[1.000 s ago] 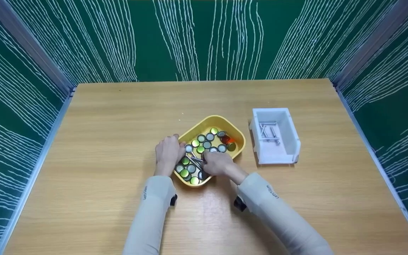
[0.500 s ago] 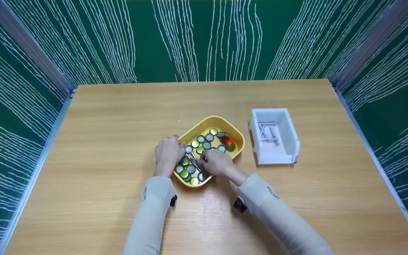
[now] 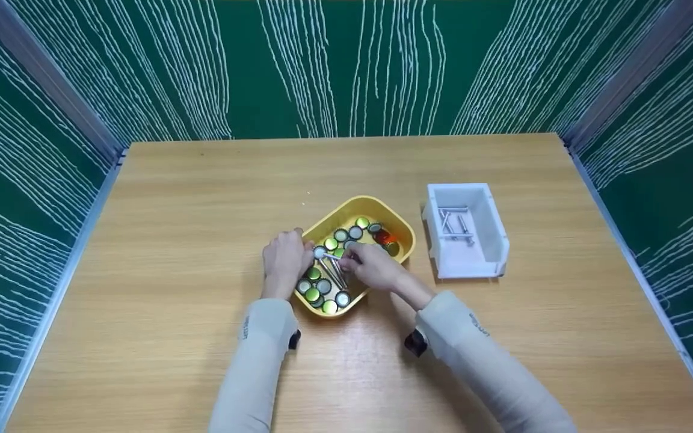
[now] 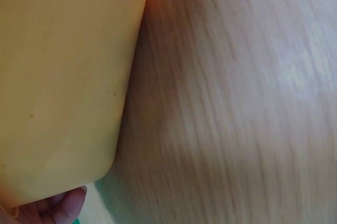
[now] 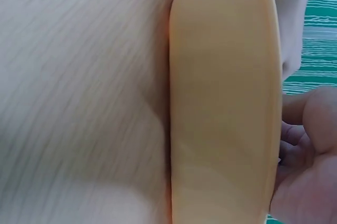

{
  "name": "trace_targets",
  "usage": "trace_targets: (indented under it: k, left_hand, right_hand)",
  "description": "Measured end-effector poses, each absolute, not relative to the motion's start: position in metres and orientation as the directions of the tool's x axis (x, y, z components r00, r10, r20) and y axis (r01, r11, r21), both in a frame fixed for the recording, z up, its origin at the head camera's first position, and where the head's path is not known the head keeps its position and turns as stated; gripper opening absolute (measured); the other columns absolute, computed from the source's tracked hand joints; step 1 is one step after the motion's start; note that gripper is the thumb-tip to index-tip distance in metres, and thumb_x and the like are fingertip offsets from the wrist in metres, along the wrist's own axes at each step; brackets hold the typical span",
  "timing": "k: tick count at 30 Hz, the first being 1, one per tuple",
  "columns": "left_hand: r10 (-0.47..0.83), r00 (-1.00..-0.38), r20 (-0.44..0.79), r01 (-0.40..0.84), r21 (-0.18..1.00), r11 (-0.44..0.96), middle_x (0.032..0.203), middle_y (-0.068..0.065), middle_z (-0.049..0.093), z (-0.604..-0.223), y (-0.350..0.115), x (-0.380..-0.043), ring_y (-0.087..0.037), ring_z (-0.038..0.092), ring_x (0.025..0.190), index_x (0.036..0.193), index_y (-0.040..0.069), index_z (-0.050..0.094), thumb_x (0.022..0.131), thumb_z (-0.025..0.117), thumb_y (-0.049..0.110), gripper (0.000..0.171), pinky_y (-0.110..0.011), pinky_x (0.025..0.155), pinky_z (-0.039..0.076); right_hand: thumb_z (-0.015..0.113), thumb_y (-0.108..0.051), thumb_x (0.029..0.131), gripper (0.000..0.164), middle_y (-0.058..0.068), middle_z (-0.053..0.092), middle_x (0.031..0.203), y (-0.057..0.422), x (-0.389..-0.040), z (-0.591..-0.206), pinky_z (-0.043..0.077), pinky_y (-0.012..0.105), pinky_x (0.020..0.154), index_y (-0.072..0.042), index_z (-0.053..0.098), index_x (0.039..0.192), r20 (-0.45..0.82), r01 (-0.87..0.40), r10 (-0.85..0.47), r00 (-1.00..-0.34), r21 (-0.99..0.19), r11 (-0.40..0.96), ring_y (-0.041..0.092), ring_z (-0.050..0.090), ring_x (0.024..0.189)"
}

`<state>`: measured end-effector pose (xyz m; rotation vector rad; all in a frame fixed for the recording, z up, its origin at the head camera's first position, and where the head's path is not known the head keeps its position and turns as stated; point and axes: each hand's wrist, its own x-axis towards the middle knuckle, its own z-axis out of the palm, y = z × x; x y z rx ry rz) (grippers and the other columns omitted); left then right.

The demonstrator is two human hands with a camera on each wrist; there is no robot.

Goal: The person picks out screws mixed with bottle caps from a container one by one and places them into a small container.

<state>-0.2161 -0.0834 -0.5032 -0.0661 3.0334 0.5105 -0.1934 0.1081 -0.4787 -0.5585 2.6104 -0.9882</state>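
Observation:
A yellow plastic container (image 3: 366, 206) sits angled on the table, with green and silver bottle caps (image 3: 312, 294) inside. At its left side my left hand (image 3: 284, 258) grips the rim; in the left wrist view, fingers (image 4: 68, 207) curl at the container's edge. Over the container my right hand (image 3: 373, 266) pinches a silver bolt (image 3: 330, 257) by one end, its other end pointing left. Several more bolts (image 3: 332, 275) lie among the caps below. In the right wrist view, the container wall hides part of the right hand (image 5: 310, 155), whose fingers are curled.
To the right stands a white open-fronted bin (image 3: 467, 261) with several bolts (image 3: 457, 236) lying in it. A translucent red-orange piece (image 3: 384, 236) rests in the yellow container's right corner. Green walls with white lines (image 3: 352, 72) enclose the wooden table (image 3: 202, 198).
The right hand has moved slightly up and right inside the container, lifting a bolt from the pile and uncovering caps near the front wall. The left hand stays at the rim.

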Motion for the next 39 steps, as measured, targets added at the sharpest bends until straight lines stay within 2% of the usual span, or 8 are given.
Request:
trace_targets:
  k: [7,14,19,24,32,39]
  left_hand:
    - [-0.021,-0.997,-0.075,-0.046,0.341,0.939,0.090,-0.013,0.070,-0.501,-0.081,-0.216,-0.025,0.064,0.071,0.111,0.005,0.067,0.096,0.060,0.036,0.035,-0.039,0.065,0.057]
    - [-0.014,-0.997,-0.074,-0.039,0.354,0.935,0.087,-0.013,0.069,-0.502,-0.079,-0.217,-0.025,0.064,0.069,0.111,0.005,0.067,0.096,0.060,0.034,0.033,-0.037,0.062,0.056]
    - [-0.012,-0.999,-0.043,-0.025,0.327,0.945,0.094,-0.016,0.072,-0.504,-0.080,-0.217,-0.033,0.070,0.080,0.110,0.005,0.067,0.096,0.060,0.035,0.034,-0.043,0.067,0.058]
    - [-0.019,-0.998,-0.055,-0.034,0.307,0.951,0.093,-0.015,0.071,-0.505,-0.082,-0.216,-0.032,0.069,0.080,0.112,0.006,0.067,0.096,0.059,0.036,0.034,-0.043,0.067,0.057]
    - [-0.026,-0.997,-0.079,-0.050,0.316,0.947,0.100,-0.016,0.071,-0.505,-0.083,-0.217,-0.034,0.069,0.087,0.116,0.006,0.065,0.096,0.059,0.036,0.036,-0.044,0.073,0.058]
    - [-0.031,-0.994,-0.100,-0.062,0.326,0.943,0.091,-0.013,0.070,-0.503,-0.083,-0.216,-0.029,0.067,0.078,0.110,0.006,0.065,0.096,0.059,0.035,0.033,-0.041,0.068,0.057]
  right_hand:
    - [0.057,-0.021,0.100,0.018,0.013,0.067,0.085,0.125,-0.196,-0.466,0.048,0.026,0.061,-0.004,0.066,0.101,-0.084,-0.218,-0.424,-0.902,-0.759,0.614,0.018,0.061,0.069]
    - [0.057,-0.018,0.100,0.018,0.020,0.068,0.089,0.145,-0.200,-0.452,0.048,0.021,0.062,-0.002,0.065,0.103,-0.026,-0.216,-0.386,-0.922,-0.794,0.568,0.015,0.059,0.071]
    - [0.057,-0.016,0.100,0.019,0.019,0.067,0.089,0.160,-0.200,-0.444,0.051,0.024,0.065,0.001,0.064,0.105,0.002,-0.206,-0.368,-0.930,-0.832,0.516,0.017,0.060,0.073]
    - [0.056,-0.020,0.100,0.022,0.020,0.067,0.097,0.176,-0.201,-0.442,0.054,0.029,0.070,0.000,0.063,0.109,-0.039,-0.156,-0.353,-0.935,-0.847,0.507,0.023,0.062,0.080]
    - [0.055,-0.023,0.101,0.027,0.014,0.065,0.096,0.206,-0.212,-0.427,0.051,0.022,0.064,-0.001,0.062,0.114,-0.048,-0.116,-0.273,-0.961,-0.824,0.554,0.014,0.056,0.077]
    - [0.054,-0.022,0.102,0.027,0.012,0.062,0.092,0.239,-0.221,-0.419,0.052,0.025,0.066,0.003,0.060,0.112,0.005,-0.133,-0.234,-0.972,-0.834,0.536,0.014,0.057,0.074]
